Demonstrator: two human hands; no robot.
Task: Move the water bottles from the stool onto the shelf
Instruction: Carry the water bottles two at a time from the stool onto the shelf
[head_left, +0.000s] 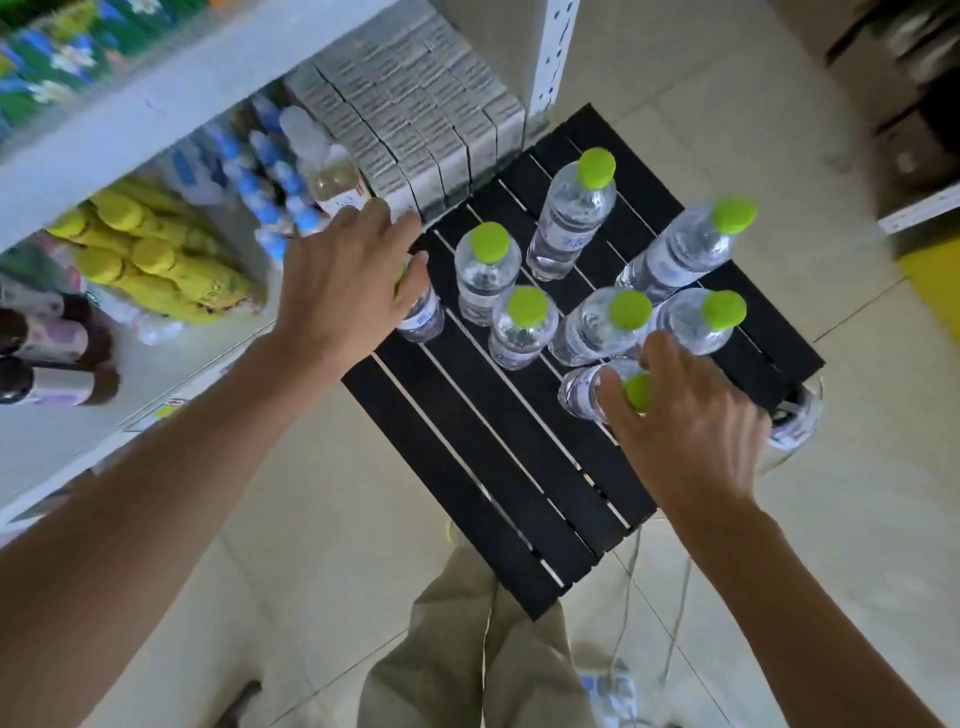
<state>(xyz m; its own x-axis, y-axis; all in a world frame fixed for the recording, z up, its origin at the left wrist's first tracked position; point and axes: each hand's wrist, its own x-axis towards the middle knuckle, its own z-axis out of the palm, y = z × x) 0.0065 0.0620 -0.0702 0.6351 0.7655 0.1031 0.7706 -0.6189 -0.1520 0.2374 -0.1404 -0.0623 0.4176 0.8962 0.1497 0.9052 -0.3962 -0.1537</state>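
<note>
Reaching down over a black slatted stool (519, 457), both hands are on water bottles with lime-green caps. Left hand (343, 291) covers the top of the bottle at the stool's left edge (423, 317), fingers spread and draped over its cap; whether it actually grips, cannot tell. Right hand (685, 421) curls round the neck of the nearest bottle (584, 392), thumb and fingers closing beside the green cap, bottle standing on the stool. Six more bottles stand loose on the slats: one at the far side (571, 218), one leaning at the far right (680, 249), one left-centre (488, 270), and three clustered in the middle (522, 327), (597, 327), (696, 319). All eight sit on the stool. Shelf (156, 104) is just left of the stool, its lower level stocked with yellow-capped bottles (150, 265), blue-capped bottles (270, 176), grey boxes (415, 119) and dark bottles (47, 358) lying at the left. Floor (322, 493) is pale tile; beige trousers (467, 665) show at bottom.
</note>
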